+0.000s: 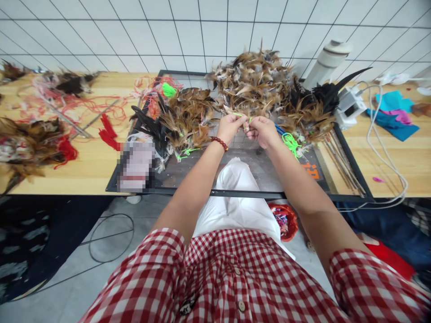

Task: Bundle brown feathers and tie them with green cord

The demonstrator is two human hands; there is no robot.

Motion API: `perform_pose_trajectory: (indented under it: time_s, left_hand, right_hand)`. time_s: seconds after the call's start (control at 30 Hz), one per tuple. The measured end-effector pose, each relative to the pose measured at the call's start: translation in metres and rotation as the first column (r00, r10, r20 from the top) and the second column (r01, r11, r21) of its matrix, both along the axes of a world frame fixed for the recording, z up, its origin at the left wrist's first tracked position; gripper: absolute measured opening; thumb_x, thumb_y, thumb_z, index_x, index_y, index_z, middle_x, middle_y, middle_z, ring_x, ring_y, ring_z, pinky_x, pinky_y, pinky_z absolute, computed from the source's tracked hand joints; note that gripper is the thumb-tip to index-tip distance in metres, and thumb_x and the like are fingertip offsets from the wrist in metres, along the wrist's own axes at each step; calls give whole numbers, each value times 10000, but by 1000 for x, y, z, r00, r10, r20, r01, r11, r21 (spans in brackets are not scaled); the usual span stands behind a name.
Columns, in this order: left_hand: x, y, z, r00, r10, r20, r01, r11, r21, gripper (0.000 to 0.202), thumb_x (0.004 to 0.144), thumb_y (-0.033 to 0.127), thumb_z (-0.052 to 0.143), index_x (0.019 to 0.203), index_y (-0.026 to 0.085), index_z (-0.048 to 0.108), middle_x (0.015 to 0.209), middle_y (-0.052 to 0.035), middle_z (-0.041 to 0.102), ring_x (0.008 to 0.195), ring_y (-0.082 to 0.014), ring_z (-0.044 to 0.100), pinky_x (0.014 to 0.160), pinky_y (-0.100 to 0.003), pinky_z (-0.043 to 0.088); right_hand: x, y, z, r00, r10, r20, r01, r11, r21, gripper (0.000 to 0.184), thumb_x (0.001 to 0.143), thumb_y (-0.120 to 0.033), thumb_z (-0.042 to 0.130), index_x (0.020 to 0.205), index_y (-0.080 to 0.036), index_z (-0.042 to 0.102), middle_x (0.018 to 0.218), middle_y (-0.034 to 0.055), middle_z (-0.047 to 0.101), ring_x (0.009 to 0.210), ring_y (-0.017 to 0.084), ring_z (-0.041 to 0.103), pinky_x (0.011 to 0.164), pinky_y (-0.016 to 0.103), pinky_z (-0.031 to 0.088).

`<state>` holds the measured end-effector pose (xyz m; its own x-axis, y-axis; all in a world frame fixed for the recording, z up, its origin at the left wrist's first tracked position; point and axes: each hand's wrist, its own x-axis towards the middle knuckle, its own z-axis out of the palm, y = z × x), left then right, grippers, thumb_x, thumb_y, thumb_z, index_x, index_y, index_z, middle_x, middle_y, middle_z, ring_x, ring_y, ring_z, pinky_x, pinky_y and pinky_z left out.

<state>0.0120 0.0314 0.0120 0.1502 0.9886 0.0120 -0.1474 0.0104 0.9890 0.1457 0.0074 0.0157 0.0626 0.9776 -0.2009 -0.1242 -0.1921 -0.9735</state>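
My left hand and my right hand meet over the middle of the table frame. Both have their fingers closed on a thin bright green cord. Part of it is hidden by the fingers, and what else may be pinched with it is too small to make out. Just beyond them rises a large heap of brown feathers. A bundle of brown and black feathers lies to the left of my left hand. Beside my right wrist is a bunch of loose green cords, near more brown feathers.
Red tassels, pink strings and metal rods lie on the left. On the right are thin sticks, a white device with a cable and coloured cloth. A white cylinder stands behind. Below is a red basket.
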Motion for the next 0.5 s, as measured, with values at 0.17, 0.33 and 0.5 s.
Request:
perform_pose_trajectory:
  time_s: [0.17,0.33,0.5]
  left_hand:
    - [-1,6,-8,1000,-9,-24,13,990,141,236,777,242,835,643,181,651,566,40,624,595,-83,573,679,-205,483]
    - [-1,11,-17,992,-28,-124,45,990,132,298,811,147,752,544,165,621,560,20,628,574,-75,541,677,-205,450]
    - [-4,10,-19,981,1,-192,26,991,134,309,815,169,737,520,172,646,629,0,683,671,-99,593,736,-213,463]
  right_hand:
    - [4,0,0,988,68,137,-78,995,65,193,716,-204,743,670,-206,556,479,-47,601,351,60,443,335,161,306]
    - [6,5,-6,985,-12,171,-17,985,170,205,700,-144,707,593,-200,543,486,-54,571,377,46,424,361,163,300]
    - [11,11,-15,975,-33,221,-39,949,314,200,729,-164,723,611,-204,568,494,-70,533,433,46,391,419,169,299]
